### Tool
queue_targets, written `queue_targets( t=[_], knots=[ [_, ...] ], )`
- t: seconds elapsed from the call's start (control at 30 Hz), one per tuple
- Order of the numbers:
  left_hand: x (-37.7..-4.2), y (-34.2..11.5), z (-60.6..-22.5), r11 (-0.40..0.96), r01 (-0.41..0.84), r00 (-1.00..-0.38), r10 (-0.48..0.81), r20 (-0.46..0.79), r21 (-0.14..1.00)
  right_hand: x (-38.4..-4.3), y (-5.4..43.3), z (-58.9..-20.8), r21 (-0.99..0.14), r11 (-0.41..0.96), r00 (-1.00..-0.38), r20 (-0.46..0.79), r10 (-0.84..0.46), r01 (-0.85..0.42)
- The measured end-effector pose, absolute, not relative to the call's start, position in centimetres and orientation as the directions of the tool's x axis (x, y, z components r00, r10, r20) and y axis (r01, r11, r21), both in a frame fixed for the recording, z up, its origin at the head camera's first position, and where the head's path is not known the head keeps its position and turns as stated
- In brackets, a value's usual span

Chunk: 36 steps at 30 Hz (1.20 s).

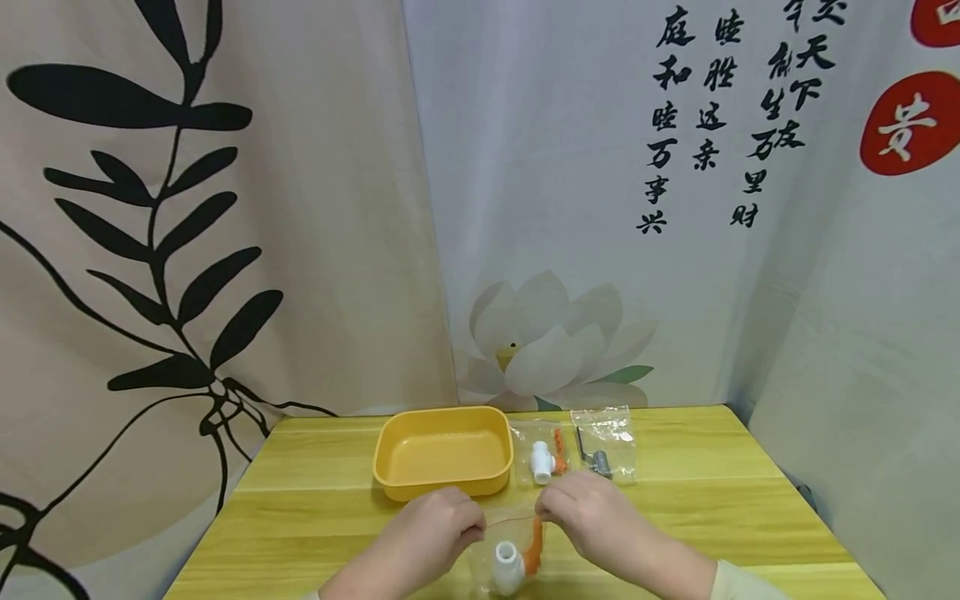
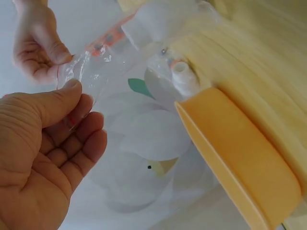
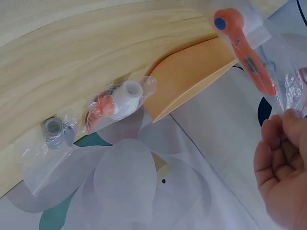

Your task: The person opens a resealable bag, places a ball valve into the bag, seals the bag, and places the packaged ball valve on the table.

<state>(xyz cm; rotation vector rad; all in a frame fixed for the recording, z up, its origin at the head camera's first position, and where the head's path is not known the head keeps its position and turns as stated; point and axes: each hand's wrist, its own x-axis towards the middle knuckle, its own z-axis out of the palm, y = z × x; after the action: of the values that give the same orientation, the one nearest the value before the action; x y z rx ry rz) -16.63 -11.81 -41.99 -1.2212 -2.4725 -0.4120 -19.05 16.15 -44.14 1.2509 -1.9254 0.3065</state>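
Observation:
A clear plastic zip bag (image 1: 486,543) hangs between the two hands, in front of a yellow basin. Inside it is a white plastic valve (image 1: 508,570) with a long orange handle (image 3: 249,60). My left hand (image 1: 444,527) pinches the top edge of the bag on the left, thumb against the fingers. At the opposite end of that edge, my right hand (image 1: 588,515) pinches the bag near the tip of the orange handle. In the left wrist view both hands hold the bag's red-lined rim, with the thumbs close together. Whether the seal is parted cannot be told.
The yellow basin (image 1: 480,482) stands on the wooden table (image 1: 712,517), beyond the left hand. Right of it lie a second bagged white valve (image 1: 542,461) with an orange handle and a bag with a grey fitting (image 1: 601,463). A printed curtain (image 1: 345,250) hangs behind.

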Motion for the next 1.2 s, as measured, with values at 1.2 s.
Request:
queue_targets(
  t=[1.2],
  knots=[
    [-16.3, -11.7, -44.4, 0.521, 0.828, -0.529, 0.604, 0.597, 0.206, -18.1, 16.2, -45.4, -0.18, 0.467, -0.447, 0.698, -0.56, -0.866]
  ],
)
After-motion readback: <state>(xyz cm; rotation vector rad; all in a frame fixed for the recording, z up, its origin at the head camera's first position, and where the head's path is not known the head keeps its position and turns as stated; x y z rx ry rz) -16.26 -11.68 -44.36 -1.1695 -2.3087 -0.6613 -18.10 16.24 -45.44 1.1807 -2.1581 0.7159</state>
